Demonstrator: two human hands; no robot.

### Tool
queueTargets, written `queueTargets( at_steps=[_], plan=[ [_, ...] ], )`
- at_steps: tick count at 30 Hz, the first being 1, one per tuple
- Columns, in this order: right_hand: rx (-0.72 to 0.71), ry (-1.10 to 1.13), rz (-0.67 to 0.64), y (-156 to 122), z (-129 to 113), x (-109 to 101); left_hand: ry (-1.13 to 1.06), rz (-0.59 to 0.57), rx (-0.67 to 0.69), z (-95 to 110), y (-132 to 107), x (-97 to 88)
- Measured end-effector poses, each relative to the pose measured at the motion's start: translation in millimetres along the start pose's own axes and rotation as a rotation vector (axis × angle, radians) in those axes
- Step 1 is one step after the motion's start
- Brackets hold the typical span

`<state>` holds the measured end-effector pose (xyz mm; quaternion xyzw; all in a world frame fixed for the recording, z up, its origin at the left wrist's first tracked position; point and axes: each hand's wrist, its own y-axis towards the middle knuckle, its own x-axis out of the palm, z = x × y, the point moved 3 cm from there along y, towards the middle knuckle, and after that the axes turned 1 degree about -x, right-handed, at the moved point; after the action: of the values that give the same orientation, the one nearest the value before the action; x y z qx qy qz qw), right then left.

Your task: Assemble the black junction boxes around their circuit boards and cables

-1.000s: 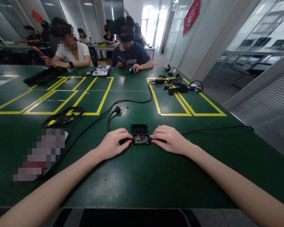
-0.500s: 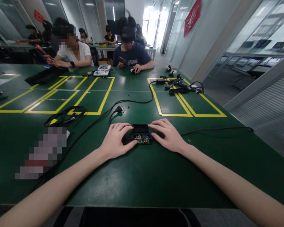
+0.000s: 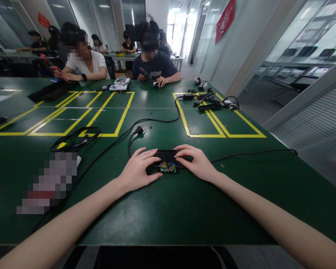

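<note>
An opened power adapter lies near the middle of the green table (image 3: pixel 134 224). Its circuit board (image 3: pixel 168 168) is exposed, with copper-coloured coils on it. The black casing cover (image 3: pixel 167 155) is just beyond the board, tilted. My left hand (image 3: pixel 137 168) curves round the left side, its fingers at the cover's left edge and its thumb by the board's lower left corner. At the cover's right edge, my right hand (image 3: pixel 197 162) pinches with thumb and fingers. A black cable (image 3: pixel 240 152) runs out to the right from behind my right hand.
A plug (image 3: pixel 139 130) stands beyond my left hand. A coiled cable (image 3: pixel 75 138) and a blurred-out packet (image 3: pixel 50 183) lie to the left. Cables and black parts (image 3: pixel 212 102) sit at the far right. Two people sit across the table; a person (image 3: pixel 156 69) there holds a tool.
The cover has tilted and come slightly nearer the board. My right fingers have closed in on its right edge, and my left fingers have shifted along the left edge. The view has turned slightly.
</note>
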<state>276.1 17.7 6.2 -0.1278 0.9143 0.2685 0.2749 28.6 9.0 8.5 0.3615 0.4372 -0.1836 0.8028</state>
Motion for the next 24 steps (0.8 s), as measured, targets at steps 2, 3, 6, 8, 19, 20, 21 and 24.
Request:
queueTargets(
  at_steps=[2, 3, 6, 8, 19, 20, 21, 24],
  plan=[
    [0.060, 0.118, 0.023, 0.3, 0.3, 1.0, -0.013, 0.010, 0.000, 0.4, 0.3, -1.9],
    [0.090, 0.175, 0.036, 0.4, 1.0, 1.5, -0.021, 0.015, -0.001, 1.0, 0.4, -2.9],
    [0.162, 0.281, 0.058, -0.1, 4.0, 3.1, -0.048, 0.028, -0.018, 3.1, 0.8, -5.8],
    [0.180, 0.294, 0.054, -0.6, 5.2, 3.7, -0.065, 0.030, -0.039, 4.0, 0.7, -6.9],
    [0.115, 0.253, 0.011, -1.2, 0.4, 0.3, -0.149, 0.004, -0.076, 4.1, 0.5, -6.6],
    [0.110, 0.236, 0.010, -1.2, -0.2, 0.0, -0.155, 0.004, -0.077, 4.5, 0.8, -6.9],
    [0.104, 0.218, 0.008, -1.2, -1.0, -0.4, -0.158, 0.006, -0.079, 4.9, 1.1, -7.4],
    [0.085, 0.190, -0.006, -1.0, -3.7, -1.6, -0.164, 0.007, -0.089, 5.6, 1.6, -8.6]
  ],
)
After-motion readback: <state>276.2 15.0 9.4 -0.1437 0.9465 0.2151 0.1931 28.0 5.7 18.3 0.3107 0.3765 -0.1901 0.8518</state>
